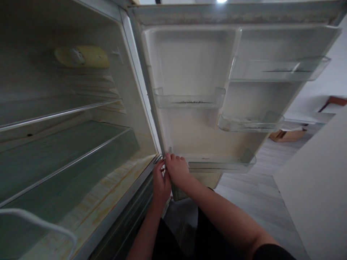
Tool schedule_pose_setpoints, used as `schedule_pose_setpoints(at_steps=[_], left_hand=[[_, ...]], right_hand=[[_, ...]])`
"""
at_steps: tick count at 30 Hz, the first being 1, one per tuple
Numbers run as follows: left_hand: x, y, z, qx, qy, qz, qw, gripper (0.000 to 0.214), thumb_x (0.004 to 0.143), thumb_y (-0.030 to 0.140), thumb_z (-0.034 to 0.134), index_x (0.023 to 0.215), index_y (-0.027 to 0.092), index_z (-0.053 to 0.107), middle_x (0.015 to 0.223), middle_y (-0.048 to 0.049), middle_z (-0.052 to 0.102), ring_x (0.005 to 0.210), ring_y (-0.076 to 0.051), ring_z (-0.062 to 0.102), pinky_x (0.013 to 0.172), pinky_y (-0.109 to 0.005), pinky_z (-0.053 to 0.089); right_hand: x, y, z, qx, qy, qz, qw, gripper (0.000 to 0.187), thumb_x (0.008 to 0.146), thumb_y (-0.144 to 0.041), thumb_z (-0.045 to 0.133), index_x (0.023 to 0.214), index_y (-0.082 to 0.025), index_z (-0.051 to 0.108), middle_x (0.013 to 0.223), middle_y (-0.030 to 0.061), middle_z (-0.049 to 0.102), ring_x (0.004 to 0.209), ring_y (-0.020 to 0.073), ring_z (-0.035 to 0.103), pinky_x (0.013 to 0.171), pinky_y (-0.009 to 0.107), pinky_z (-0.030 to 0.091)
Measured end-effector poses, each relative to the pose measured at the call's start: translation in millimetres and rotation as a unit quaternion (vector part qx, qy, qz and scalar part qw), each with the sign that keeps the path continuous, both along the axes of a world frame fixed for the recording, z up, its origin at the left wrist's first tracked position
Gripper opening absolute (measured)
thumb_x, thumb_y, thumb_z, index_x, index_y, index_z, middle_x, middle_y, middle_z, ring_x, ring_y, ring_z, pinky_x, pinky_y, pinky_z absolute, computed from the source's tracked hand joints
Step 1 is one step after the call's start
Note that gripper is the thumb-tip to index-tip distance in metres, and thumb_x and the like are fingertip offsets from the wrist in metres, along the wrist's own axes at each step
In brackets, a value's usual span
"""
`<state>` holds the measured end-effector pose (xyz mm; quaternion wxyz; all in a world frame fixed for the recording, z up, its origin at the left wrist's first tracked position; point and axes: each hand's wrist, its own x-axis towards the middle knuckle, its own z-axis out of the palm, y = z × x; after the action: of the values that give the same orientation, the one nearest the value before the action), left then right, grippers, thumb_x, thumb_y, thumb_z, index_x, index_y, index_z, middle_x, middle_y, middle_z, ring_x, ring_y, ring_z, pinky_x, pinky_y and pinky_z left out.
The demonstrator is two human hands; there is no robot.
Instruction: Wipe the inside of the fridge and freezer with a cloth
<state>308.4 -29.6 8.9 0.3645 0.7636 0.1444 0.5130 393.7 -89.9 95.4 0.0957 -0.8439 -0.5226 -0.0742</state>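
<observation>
A fridge door (189,130) stands swung wide beside the fridge compartment (141,119). Both my hands meet at the door's lower corner on the hinge side, close to a metal hinge piece (158,159). My left hand (162,183) is just below that hinge, its thumb and fingers pinched together around something small that I cannot make out. Against the door's inner lower corner, my right hand (177,169) is closed with its fingers curled. Whatever lies between its fingers is hidden. The two hands touch or nearly touch.
Clear plastic door bins (189,102) line the door. Inside the fridge are glass shelves (62,115) and a yellowed lamp housing (92,57). A white cable or bar (40,222) crosses the lower left. A cardboard box (287,135) rests on the floor beyond the door.
</observation>
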Motion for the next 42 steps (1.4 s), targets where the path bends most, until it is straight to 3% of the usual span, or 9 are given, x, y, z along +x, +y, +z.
schedule_pose_setpoints(at_steps=[6, 12, 17, 22, 27, 33, 38, 40, 42], left_hand=[[3, -2, 5.2, 0.146, 0.076, 0.011, 0.986, 0.049, 0.100, 0.033, 0.050, 0.146, 0.020, 0.039, 0.148, -0.0168, 0.047, 0.140, -0.028, 0.043, 0.116, -0.052, 0.037], [19, -4, 16.7, 0.292, 0.204, 0.011, 0.934, 0.066, 0.093, 0.034, 0.062, 0.151, 0.021, 0.036, 0.147, -0.0124, 0.052, 0.147, -0.033, 0.035, 0.119, -0.054, 0.034], [33, -9, 19.6, 0.310, 0.231, 0.040, 0.921, 0.070, 0.088, 0.033, 0.067, 0.150, 0.019, 0.039, 0.144, -0.0126, 0.055, 0.142, -0.035, 0.041, 0.115, -0.053, 0.039], [45, -19, 20.6, 0.305, 0.235, 0.060, 0.921, 0.066, 0.088, 0.031, 0.066, 0.147, 0.014, 0.042, 0.142, -0.0145, 0.056, 0.141, -0.035, 0.040, 0.117, -0.050, 0.038], [50, -20, 17.7, 0.318, 0.223, 0.071, 0.919, 0.067, 0.088, 0.030, 0.067, 0.148, 0.014, 0.041, 0.141, -0.0147, 0.056, 0.141, -0.035, 0.040, 0.116, -0.050, 0.039], [47, -21, 15.0, 0.313, 0.217, 0.073, 0.922, 0.067, 0.088, 0.030, 0.066, 0.148, 0.014, 0.040, 0.142, -0.0152, 0.056, 0.141, -0.035, 0.040, 0.116, -0.051, 0.039], [42, -18, 12.3, 0.313, 0.208, 0.070, 0.924, 0.066, 0.089, 0.029, 0.066, 0.147, 0.015, 0.040, 0.142, -0.0159, 0.056, 0.141, -0.035, 0.041, 0.114, -0.052, 0.041], [40, -17, 10.2, 0.313, 0.203, 0.074, 0.925, 0.066, 0.089, 0.030, 0.066, 0.147, 0.014, 0.040, 0.143, -0.0163, 0.055, 0.142, -0.036, 0.040, 0.114, -0.053, 0.041], [38, -18, 8.1, 0.314, 0.196, 0.078, 0.926, 0.066, 0.089, 0.031, 0.065, 0.147, 0.013, 0.040, 0.143, -0.0171, 0.055, 0.143, -0.036, 0.038, 0.115, -0.053, 0.040]], right_hand=[[35, -46, 5.8, -0.058, -0.006, -0.038, 0.998, 0.019, 0.093, -0.019, 0.059, 0.110, -0.012, 0.062, 0.103, 0.0166, 0.069, 0.095, 0.0318, 0.070, 0.079, 0.041, 0.055], [101, -108, -1.4, -0.067, -0.044, -0.095, 0.992, 0.024, 0.082, -0.014, 0.062, 0.106, -0.015, 0.064, 0.104, 0.0129, 0.070, 0.101, 0.0318, 0.066, 0.088, 0.042, 0.049], [169, -150, -11.6, -0.050, -0.091, -0.154, 0.983, 0.027, 0.081, -0.011, 0.058, 0.108, -0.014, 0.063, 0.108, 0.0132, 0.067, 0.112, 0.0324, 0.059, 0.109, 0.047, 0.036], [234, -188, -26.6, -0.008, -0.172, -0.172, 0.970, 0.030, 0.088, -0.008, 0.047, 0.113, -0.012, 0.063, 0.106, 0.0139, 0.065, 0.111, 0.0314, 0.059, 0.119, 0.053, 0.025], [275, -221, -44.1, 0.077, -0.204, -0.072, 0.973, 0.042, 0.081, -0.010, 0.053, 0.123, -0.011, 0.059, 0.124, 0.0167, 0.061, 0.132, 0.0339, 0.048, 0.119, 0.053, 0.030], [283, -232, -52.9, 0.144, -0.145, -0.039, 0.978, 0.039, 0.084, -0.017, 0.054, 0.123, -0.017, 0.061, 0.125, 0.0122, 0.064, 0.134, 0.0346, 0.047, 0.115, 0.058, 0.036], [253, -222, -73.5, 0.263, -0.124, -0.092, 0.952, 0.041, 0.091, -0.016, 0.044, 0.128, -0.014, 0.061, 0.133, 0.0156, 0.060, 0.145, 0.0335, 0.036, 0.118, 0.061, 0.030], [226, -209, -89.5, 0.332, -0.128, -0.117, 0.927, 0.050, 0.093, -0.016, 0.041, 0.142, -0.016, 0.053, 0.150, 0.0152, 0.047, 0.152, 0.0330, 0.021, 0.120, 0.062, 0.027], [193, -192, -109.2, 0.381, -0.122, -0.120, 0.908, 0.066, 0.091, -0.013, 0.040, 0.156, -0.021, 0.035, 0.166, 0.0111, 0.021, 0.156, 0.0333, 0.004, 0.121, 0.064, 0.022]])
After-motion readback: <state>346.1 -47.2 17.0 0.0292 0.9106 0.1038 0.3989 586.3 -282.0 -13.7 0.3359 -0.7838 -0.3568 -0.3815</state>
